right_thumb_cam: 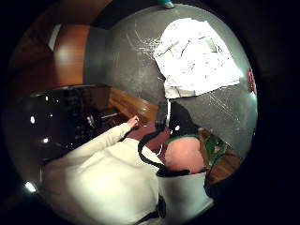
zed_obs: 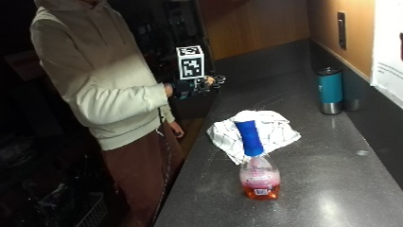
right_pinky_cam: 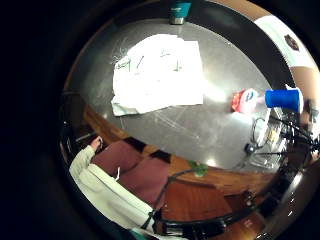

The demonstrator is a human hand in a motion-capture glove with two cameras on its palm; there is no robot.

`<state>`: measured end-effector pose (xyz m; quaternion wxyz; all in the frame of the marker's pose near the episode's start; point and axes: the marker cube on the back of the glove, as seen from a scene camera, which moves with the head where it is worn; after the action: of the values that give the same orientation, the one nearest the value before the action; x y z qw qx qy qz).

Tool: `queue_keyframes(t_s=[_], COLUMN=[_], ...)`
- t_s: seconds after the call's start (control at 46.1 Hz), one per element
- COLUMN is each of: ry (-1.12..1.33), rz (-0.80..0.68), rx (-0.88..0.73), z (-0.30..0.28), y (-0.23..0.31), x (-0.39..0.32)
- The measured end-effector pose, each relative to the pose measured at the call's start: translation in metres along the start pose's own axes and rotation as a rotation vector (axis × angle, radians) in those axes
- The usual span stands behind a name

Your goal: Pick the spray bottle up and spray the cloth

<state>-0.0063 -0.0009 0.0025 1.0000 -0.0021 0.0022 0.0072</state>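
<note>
One bottle (zed_obs: pixel 258 163) stands upright on the dark speckled bench (zed_obs: pixel 327 189), blue sprayer topmost, just in front of the checked cloth (zed_obs: pixel 271 126). We see our gloved right hand (zed_obs: pixel 197 86) raised at the bench's edge, well apart from both; whether its fingers are open, we cannot tell. Only the outside view shows the teal tumbler (zed_obs: pixel 330 91) upright by the wood-panelled wall.

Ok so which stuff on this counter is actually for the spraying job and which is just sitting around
For the job:
- spray bottle, blue head, standing on the counter, untouched
- cloth, white checked, lying crumpled just behind the bottle
- gloved right hand, raised at the counter's edge, holding nothing

Just lying about:
- teal tumbler, standing by the back wall
</note>
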Motion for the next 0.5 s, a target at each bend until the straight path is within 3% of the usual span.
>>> queue_keyframes(t_s=[0.282,0.499], ry=[-0.025,-0.092], rz=[0.043,0.108], rx=[0.084,0.221], z=[0.005,-0.005], y=[0.009,0.032], x=[-0.004,0.033])
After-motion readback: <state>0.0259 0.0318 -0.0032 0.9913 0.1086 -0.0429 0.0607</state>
